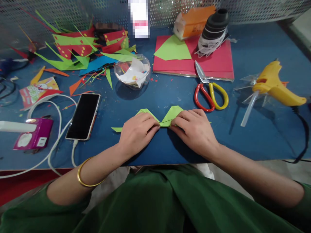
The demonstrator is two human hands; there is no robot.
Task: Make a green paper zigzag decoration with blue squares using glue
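Observation:
A folded piece of lime green paper lies near the table's front edge, with two angled flaps rising beyond my fingers and a narrow strip sticking out at the left. My left hand pinches its lower edge just left of the middle, thumb against forefinger. On the other side my right hand grips the same edge, fingers bent over the paper. Both hands cover much of the sheet. Beyond my right hand lie scissors with one red and one yellow handle, blades pointing away.
At left are a charging phone, its white cable and a purple power block. Paper scraps and red-green paper shapes fill the back left, beside a clear bowl. Red sheets and a thread-wrapped black bottle stand behind; a yellow glue gun lies right.

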